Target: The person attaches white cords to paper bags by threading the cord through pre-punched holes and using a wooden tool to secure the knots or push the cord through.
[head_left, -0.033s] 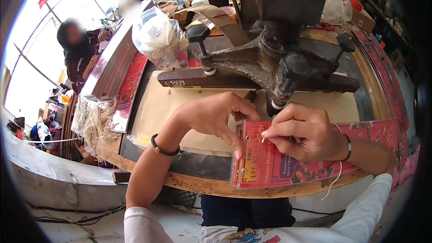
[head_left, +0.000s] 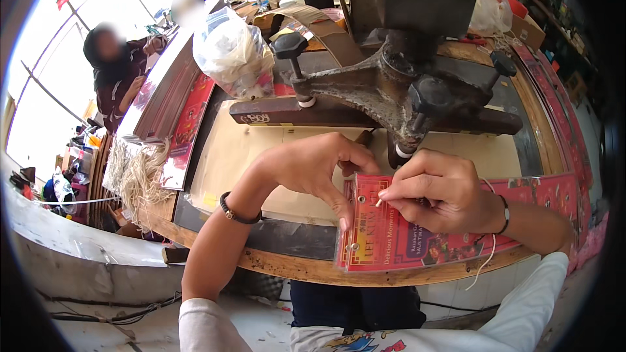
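Observation:
Red printed signs (head_left: 373,257) with clear glossy edges lie in a small stack at the table's front edge. My left hand (head_left: 313,166) grips their left end, its thumb pressed on top and its other fingers partly hidden behind the far corner. Two metal eyelets (head_left: 355,247) show along that end. Above the signs, my right hand (head_left: 438,189) pinches the tip of a white string (head_left: 488,255) between thumb and fingertips, close to the farther eyelet. The string's tail comes out by my right wrist and hangs over the front edge.
A heavy black press (head_left: 398,68) with knobs and a dark bar (head_left: 313,114) stands just beyond my hands. At left are a bundle of white strings (head_left: 147,166), stacked boards (head_left: 156,91) and a filled plastic bag (head_left: 231,55). A co-worker (head_left: 111,72) is at the far left.

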The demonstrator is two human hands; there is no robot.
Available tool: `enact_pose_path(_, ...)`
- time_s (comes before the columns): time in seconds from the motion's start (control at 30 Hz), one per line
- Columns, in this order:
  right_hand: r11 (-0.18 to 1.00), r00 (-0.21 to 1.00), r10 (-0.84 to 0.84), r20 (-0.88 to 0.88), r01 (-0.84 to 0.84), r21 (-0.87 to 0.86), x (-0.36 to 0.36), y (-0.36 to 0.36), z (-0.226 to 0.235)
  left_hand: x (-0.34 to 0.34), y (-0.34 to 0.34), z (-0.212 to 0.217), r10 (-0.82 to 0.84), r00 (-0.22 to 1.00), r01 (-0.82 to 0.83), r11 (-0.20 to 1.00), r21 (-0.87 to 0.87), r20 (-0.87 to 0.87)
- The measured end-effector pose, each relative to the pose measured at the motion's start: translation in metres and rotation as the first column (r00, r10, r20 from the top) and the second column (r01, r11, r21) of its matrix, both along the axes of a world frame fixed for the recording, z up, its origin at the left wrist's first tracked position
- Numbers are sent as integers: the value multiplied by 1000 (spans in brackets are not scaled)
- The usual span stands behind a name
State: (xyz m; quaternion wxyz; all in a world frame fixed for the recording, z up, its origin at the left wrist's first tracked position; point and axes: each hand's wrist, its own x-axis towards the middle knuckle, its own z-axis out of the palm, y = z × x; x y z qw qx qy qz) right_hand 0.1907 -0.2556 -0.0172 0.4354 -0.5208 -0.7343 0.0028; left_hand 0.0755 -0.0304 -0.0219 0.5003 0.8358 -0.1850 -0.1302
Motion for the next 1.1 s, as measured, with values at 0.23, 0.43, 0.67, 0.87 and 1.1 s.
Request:
enact_pose_path(0.23, 990, 991, -53, -120, 37, -136, -18, 5, 9, -2, 5, -3, -39, 999, 39, 999, -36, -18)
enact_pose_path(0.43, 996, 997, -81, 8, 82, -38, -20, 6, 1, 1, 5, -6, -61, 998, 60, 998, 27, 21)
enact_pose_path(0.67, 998, 997, -54, 58, 54, -12, -18, 7, -2, 2, 3, -4, -36, 998, 38, 999, 38, -53)
enact_pose_path(0.87, 999, 992, -47, 114, 48, -1, -21, 12, -1, 2, 3, -3, -42, 998, 44, 998, 49, -53)
enact_pose_path(1.1, 996, 991, -82, 102, 85, -31, -25, 12, -2, 0, 2, -8, -32, 999, 32, 999, -17, -26)
